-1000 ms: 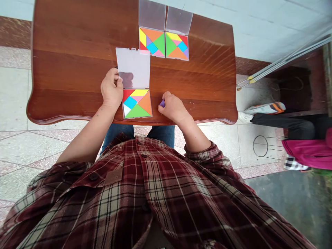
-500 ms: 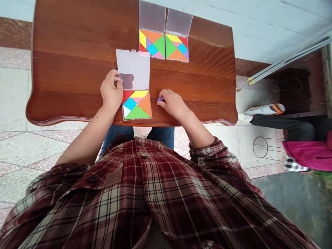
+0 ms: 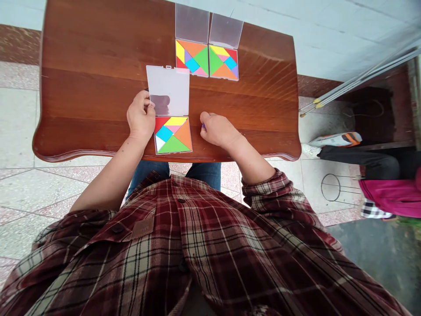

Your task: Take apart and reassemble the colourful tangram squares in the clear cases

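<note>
Near the front edge of the wooden table, a tangram case lies with its clear lid raised away from me. Red, yellow, pink, blue, orange and green pieces fill most of it, and a pale triangular gap shows at its left side. My left hand holds the left edge of the lid between bent fingers. To the right of the case, my right hand is closed on a purple piece, which is mostly hidden by the fingers.
Two more tangram cases with colourful pieces, a left one and a right one, lie open side by side at the back of the table. A person's dark-trousered leg is at the right, beyond the table.
My right hand has turned slightly, so less of the purple piece shows between its fingers. My left hand keeps its place at the lid.
</note>
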Demonstrator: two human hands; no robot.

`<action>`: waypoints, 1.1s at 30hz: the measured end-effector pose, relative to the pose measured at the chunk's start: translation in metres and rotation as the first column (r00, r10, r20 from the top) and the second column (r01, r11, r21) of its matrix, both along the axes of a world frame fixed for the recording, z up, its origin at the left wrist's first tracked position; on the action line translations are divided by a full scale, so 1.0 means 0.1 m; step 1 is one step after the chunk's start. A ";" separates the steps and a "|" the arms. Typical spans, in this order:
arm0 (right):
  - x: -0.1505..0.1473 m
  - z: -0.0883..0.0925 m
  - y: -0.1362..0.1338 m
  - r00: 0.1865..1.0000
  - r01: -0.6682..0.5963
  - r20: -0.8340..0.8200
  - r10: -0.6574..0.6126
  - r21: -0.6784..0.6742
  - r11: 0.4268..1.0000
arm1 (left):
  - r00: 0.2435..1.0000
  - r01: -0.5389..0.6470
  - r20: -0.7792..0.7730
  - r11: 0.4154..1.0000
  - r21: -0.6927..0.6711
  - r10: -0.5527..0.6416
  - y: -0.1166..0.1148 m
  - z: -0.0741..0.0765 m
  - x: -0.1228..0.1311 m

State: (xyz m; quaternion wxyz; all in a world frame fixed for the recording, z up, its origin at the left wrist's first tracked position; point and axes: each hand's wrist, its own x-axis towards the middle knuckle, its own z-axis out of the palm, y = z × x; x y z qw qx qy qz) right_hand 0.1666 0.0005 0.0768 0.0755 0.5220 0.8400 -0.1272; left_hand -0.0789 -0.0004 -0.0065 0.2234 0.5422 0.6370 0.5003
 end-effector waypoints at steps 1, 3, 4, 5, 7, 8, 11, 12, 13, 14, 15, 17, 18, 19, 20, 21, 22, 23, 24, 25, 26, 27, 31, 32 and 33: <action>0.02 0.00 -0.01 1.000 0.015 -0.009 -0.015 0.003 1.000 | 1.000 -0.001 0.001 1.000 -0.005 0.001 0.00 0.00 0.00; 0.09 0.00 -0.01 0.998 0.054 -0.037 -0.054 0.004 0.999 | 1.000 -0.006 0.001 1.000 -0.009 0.006 0.00 0.00 0.00; 0.13 -0.01 -0.01 0.995 0.078 -0.055 -0.077 0.000 0.997 | 1.000 -0.006 0.000 1.000 -0.010 0.006 0.00 0.00 0.00; 0.17 -0.01 0.00 0.992 0.102 -0.079 -0.102 -0.007 0.995 | 1.000 -0.005 -0.002 1.000 -0.010 0.005 0.00 0.00 0.00; 0.24 -0.01 0.00 0.976 0.152 -0.151 -0.155 -0.030 0.988 | 1.000 -0.002 -0.003 1.000 -0.010 0.002 0.00 0.00 0.00; 0.25 0.00 -0.01 0.963 0.174 -0.201 -0.180 -0.049 0.984 | 1.000 -0.001 -0.003 1.000 -0.011 0.001 0.00 0.01 0.00; 0.14 0.02 -0.06 0.890 0.197 -0.380 -0.252 -0.176 0.964 | 1.000 -0.004 -0.008 1.000 -0.021 0.004 -0.01 0.03 0.01; 0.05 0.01 -0.09 0.856 0.182 -0.438 -0.275 -0.243 0.953 | 1.000 -0.005 -0.011 1.000 -0.024 0.004 -0.01 0.03 0.01; -0.06 0.00 -0.13 0.820 0.153 -0.488 -0.299 -0.317 0.936 | 1.000 -0.004 -0.016 1.000 -0.025 0.003 -0.01 0.04 0.02; -0.18 -0.03 -0.16 0.783 0.113 -0.531 -0.322 -0.388 0.915 | 1.000 -0.003 -0.022 1.000 -0.023 0.003 -0.01 0.05 0.02; -0.31 -0.07 -0.20 0.746 0.067 -0.570 -0.345 -0.450 0.890 | 1.000 -0.004 -0.028 1.000 -0.019 0.004 -0.01 0.05 0.02; -0.56 -0.16 -0.27 0.676 -0.004 -0.624 -0.391 -0.534 0.845 | 0.999 -0.011 -0.045 1.000 -0.012 0.010 -0.01 0.06 0.02; -0.66 -0.20 -0.29 0.655 -0.013 -0.633 -0.413 -0.555 0.831 | 0.998 -0.013 -0.054 1.000 -0.015 0.012 -0.01 0.06 0.03; -0.74 -0.24 -0.32 0.645 -0.007 -0.634 -0.427 -0.564 0.826 | 0.998 -0.015 -0.061 1.000 -0.019 0.014 -0.01 0.06 0.03; -0.79 -0.28 -0.34 0.643 0.002 -0.633 -0.431 -0.562 0.827 | 0.998 -0.016 -0.067 1.000 -0.023 0.015 -0.01 0.06 0.04; -0.83 -0.30 -0.36 0.648 0.010 -0.632 -0.425 -0.551 0.834 | 0.997 -0.017 -0.071 1.000 -0.025 0.015 0.00 0.06 0.04; -0.85 -0.31 -0.37 0.657 0.012 -0.631 -0.411 -0.537 0.844 | 0.997 -0.018 -0.073 1.000 -0.022 0.017 0.00 0.06 0.04; -0.86 -0.32 -0.38 0.668 0.009 -0.632 -0.392 -0.521 0.854 | 0.997 -0.020 -0.074 1.000 -0.018 0.018 0.00 0.06 0.05; -0.86 -0.32 -0.39 0.680 0.002 -0.632 -0.372 -0.505 0.863 | 0.997 -0.021 -0.076 1.000 -0.013 0.020 0.00 0.06 0.05; -0.86 -0.31 -0.40 0.693 -0.002 -0.630 -0.352 -0.490 0.872 | 0.997 -0.023 -0.076 1.000 -0.010 0.022 0.00 0.06 0.05; -0.86 -0.31 -0.41 0.706 -0.002 -0.625 -0.333 -0.472 0.882 | 0.997 -0.023 -0.076 1.000 -0.010 0.022 0.00 0.06 0.06; -0.86 -0.30 -0.41 0.721 0.002 -0.619 -0.312 -0.449 0.893 | 0.997 -0.022 -0.076 1.000 -0.013 0.021 0.00 0.06 0.06; -0.89 -0.26 -0.42 0.767 0.008 -0.603 -0.219 -0.333 0.943 | 0.997 -0.018 -0.082 1.000 -0.024 0.016 0.00 0.06 0.06; -0.90 -0.25 -0.42 0.776 0.005 -0.598 -0.200 -0.312 0.950 | 0.996 -0.017 -0.083 1.000 -0.026 0.015 0.00 0.06 0.06; -0.91 -0.24 -0.42 0.785 0.002 -0.592 -0.184 -0.295 0.955 | 0.996 -0.017 -0.083 0.999 -0.027 0.014 0.01 0.06 0.07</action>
